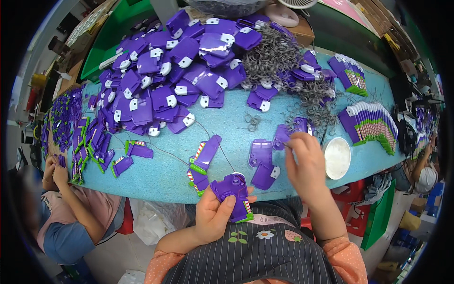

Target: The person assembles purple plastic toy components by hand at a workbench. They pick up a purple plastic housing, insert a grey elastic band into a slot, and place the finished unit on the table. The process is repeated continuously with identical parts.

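Note:
My left hand point(215, 215) is closed round a purple plastic housing point(231, 189), thumb across its face. The housing's inner side, with moulded posts, faces up, and a green-edged part with red and white stripes sits at its lower end. A thin dark wire point(221, 154) runs from its top up to the left. Over the table to the right, my right hand point(305, 163) has its fingertips pinched together beside a loose purple shell point(282, 134); what they hold, if anything, is too small to make out. More purple shells point(261, 152) lie between my hands.
A big heap of purple shells with white corners point(142, 109) covers the back left, beside tangled grey metal springs point(269, 57). A white round dish point(337, 158) and rows of striped assemblies point(371, 127) stand right. Striped pieces point(208, 154) lie left. Another person's hands point(57, 170) work far left.

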